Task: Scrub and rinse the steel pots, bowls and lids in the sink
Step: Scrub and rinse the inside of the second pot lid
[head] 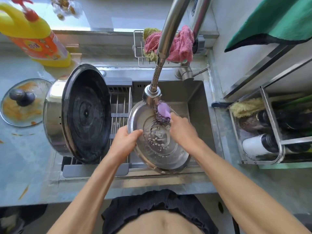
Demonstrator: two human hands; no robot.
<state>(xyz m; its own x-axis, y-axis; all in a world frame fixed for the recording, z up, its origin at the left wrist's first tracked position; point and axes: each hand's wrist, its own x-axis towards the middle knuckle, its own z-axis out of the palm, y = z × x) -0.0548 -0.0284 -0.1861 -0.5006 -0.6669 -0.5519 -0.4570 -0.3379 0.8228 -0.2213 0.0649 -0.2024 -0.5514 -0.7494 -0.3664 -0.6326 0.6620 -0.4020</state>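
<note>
Steel lid (158,141) (tilted, underside up) — left hand (125,141) grips rim, right hand (183,130) clasps scrubber (163,112).

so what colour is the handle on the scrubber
Lilac purple handle on the steel-wool scrubber, gripped by the right hand; head view.

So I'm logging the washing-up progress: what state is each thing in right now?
Steel lid: tilted over sink, soapy, held by left hand.
Scrubber: on lid, gripped by right hand.
Pot: on its side on rack.
Glass lid: on counter, dirty.
</note>
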